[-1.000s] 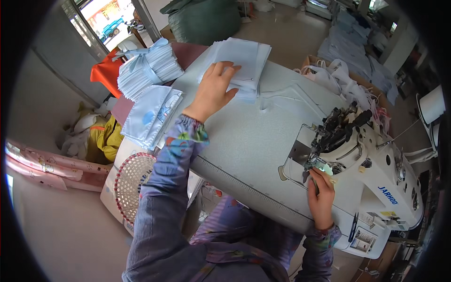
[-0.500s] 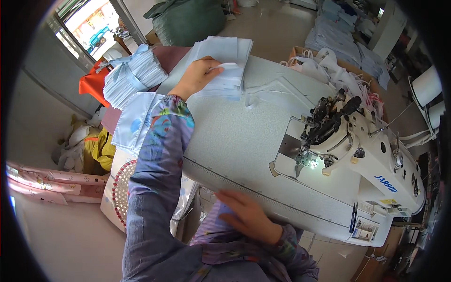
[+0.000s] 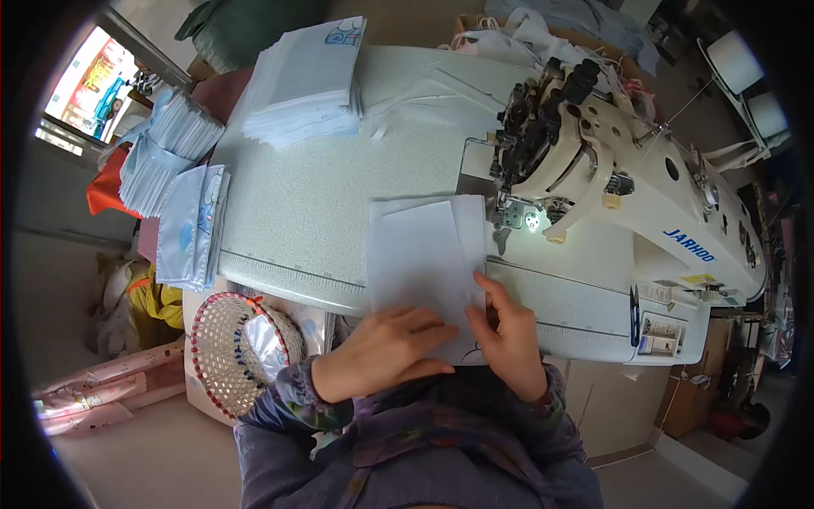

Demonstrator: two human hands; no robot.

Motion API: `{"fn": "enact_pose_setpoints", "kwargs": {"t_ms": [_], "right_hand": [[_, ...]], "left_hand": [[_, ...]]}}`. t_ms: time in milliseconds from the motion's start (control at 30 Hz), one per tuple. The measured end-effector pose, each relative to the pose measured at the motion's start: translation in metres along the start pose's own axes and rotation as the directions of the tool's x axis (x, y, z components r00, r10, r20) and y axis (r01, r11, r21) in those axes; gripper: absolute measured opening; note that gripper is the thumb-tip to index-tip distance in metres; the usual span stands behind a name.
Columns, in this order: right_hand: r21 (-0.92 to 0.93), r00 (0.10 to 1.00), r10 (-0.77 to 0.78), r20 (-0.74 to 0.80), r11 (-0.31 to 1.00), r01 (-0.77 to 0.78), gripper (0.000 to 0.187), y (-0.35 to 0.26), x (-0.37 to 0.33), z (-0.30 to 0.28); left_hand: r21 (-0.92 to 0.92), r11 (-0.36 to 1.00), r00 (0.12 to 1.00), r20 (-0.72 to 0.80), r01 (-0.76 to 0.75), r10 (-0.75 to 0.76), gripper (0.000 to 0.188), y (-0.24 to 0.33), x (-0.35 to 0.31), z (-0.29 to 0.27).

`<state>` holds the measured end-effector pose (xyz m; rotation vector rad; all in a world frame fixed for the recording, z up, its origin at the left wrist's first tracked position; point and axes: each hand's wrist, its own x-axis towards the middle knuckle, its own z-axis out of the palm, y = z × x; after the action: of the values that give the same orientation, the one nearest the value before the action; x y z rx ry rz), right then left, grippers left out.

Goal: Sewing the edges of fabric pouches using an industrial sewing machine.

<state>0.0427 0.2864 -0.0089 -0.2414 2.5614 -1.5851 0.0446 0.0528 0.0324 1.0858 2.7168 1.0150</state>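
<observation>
A white fabric piece, made of overlapping layers, lies at the front edge of the sewing table beside the needle area. My left hand rests on its lower part with fingers stretched flat. My right hand has thumb and forefinger at the fabric's right edge, gripping it; the other fingers are partly hidden. To the right stands the white sewing machine, its lamp lit by the presser foot. A thick stack of white fabric pieces with a blue print sits at the back left of the table.
Tied bundles of white fabric and loose printed pieces are at the left. A woven basket stands below the table edge. Small scissors lie at the right. Behind the machine is a box of white straps.
My left hand has come back from the stack to the front edge, where a white fabric piece now lies. My right hand has risen to that fabric's edge. The view has shifted.
</observation>
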Motion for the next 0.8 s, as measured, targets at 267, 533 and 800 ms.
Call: {"fn": "enact_pose_setpoints", "kwargs": {"t_ms": [267, 533, 800], "right_hand": [[-0.059, 0.996, -0.055, -0.065, 0.997, 0.051, 0.051, 0.008, -0.011, 0.011], [-0.007, 0.995, -0.025, -0.097, 1.0, 0.024, 0.063, 0.008, -0.01, 0.016], [-0.018, 0.992, 0.018, -0.129, 1.0, -0.021, 0.068, 0.002, -0.009, 0.019]], "left_hand": [[0.389, 0.868, 0.932, -0.303, 0.31, -0.197, 0.03, -0.087, 0.078, -0.004], [-0.042, 0.976, 0.967, -0.136, 0.214, -0.218, 0.03, -0.1, 0.108, -0.001], [0.319, 0.94, 0.983, -0.167, 0.123, -0.072, 0.036, -0.098, 0.127, 0.007]]}}
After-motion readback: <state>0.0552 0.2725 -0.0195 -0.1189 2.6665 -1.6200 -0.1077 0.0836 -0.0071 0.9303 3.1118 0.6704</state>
